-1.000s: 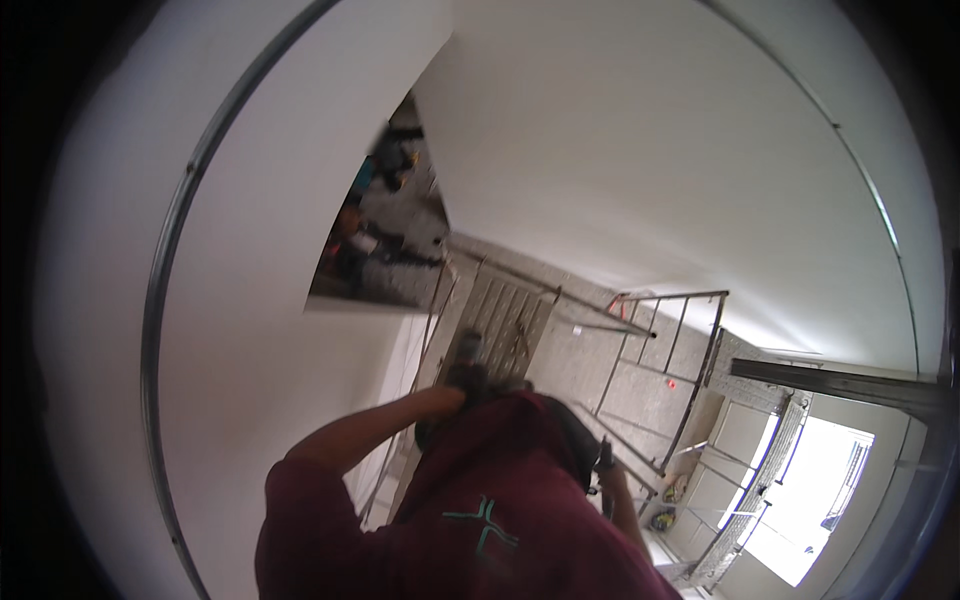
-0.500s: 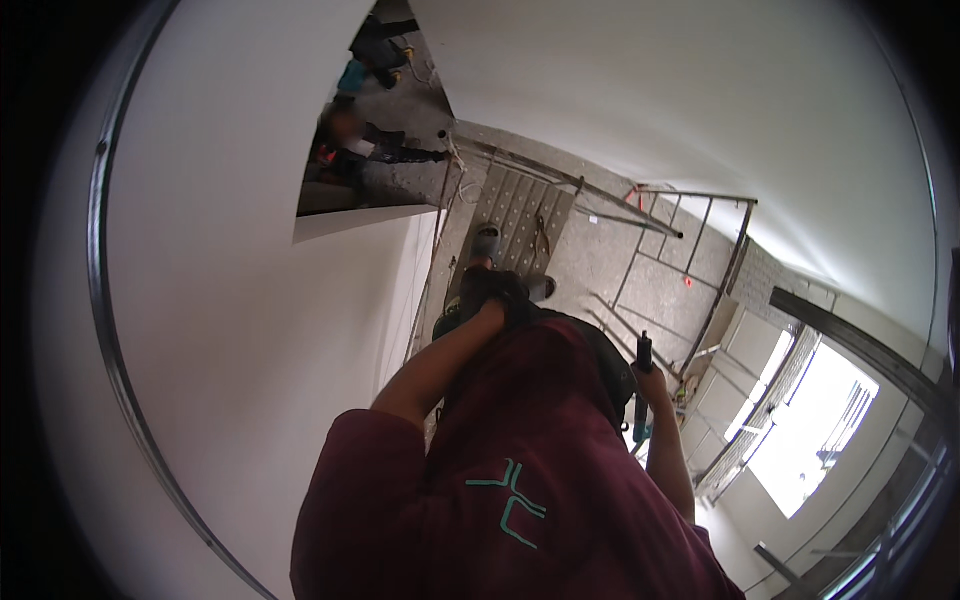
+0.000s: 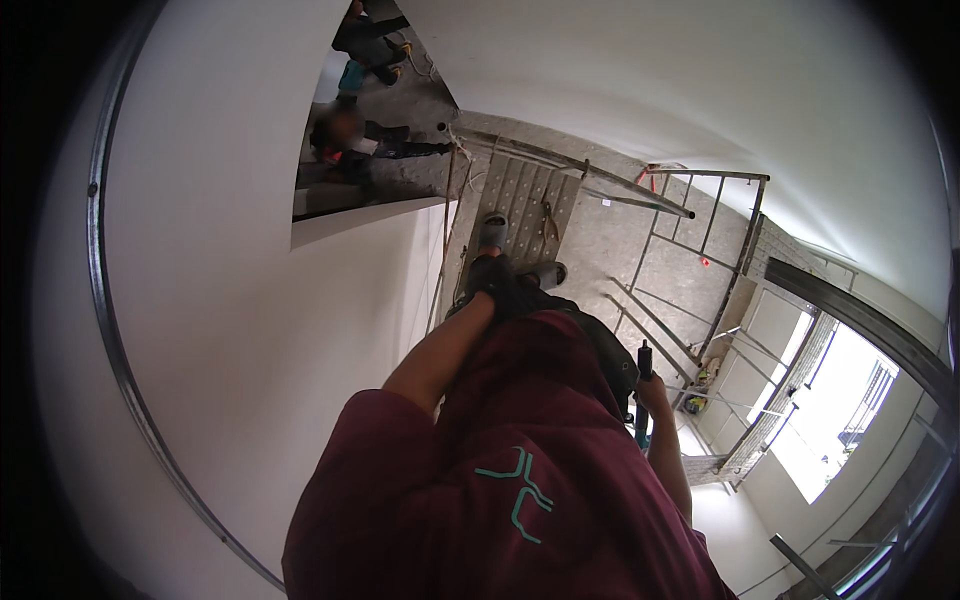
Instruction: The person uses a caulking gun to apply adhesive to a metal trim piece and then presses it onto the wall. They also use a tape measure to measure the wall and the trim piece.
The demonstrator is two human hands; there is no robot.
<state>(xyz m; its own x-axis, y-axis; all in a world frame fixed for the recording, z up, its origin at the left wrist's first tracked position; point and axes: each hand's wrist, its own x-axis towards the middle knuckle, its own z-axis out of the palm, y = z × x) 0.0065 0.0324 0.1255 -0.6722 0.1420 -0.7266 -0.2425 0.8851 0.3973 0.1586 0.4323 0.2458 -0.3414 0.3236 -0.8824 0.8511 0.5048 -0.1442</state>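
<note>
While the right hand [image 3: 654, 392] has its grip wrapped around a dark tool [image 3: 644, 358] right of the maroon shirt [image 3: 600, 440], probably to hold it clear, the left hand [image 3: 491, 292], beyond the shirt, is too shadowed to tell its grip; sandals [image 3: 494, 230] stand on the far plank [image 3: 524, 190].

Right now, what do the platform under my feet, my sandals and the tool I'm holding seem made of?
The platform looks like metal, probably steel: dull, with straight ribs and rows of light spots, perhaps holes. The sandals look like matte rubber or foam: grey and smooth-looking. The tool is possibly plastic-cased, given its dark and teal body; its finish is unclear.
</note>
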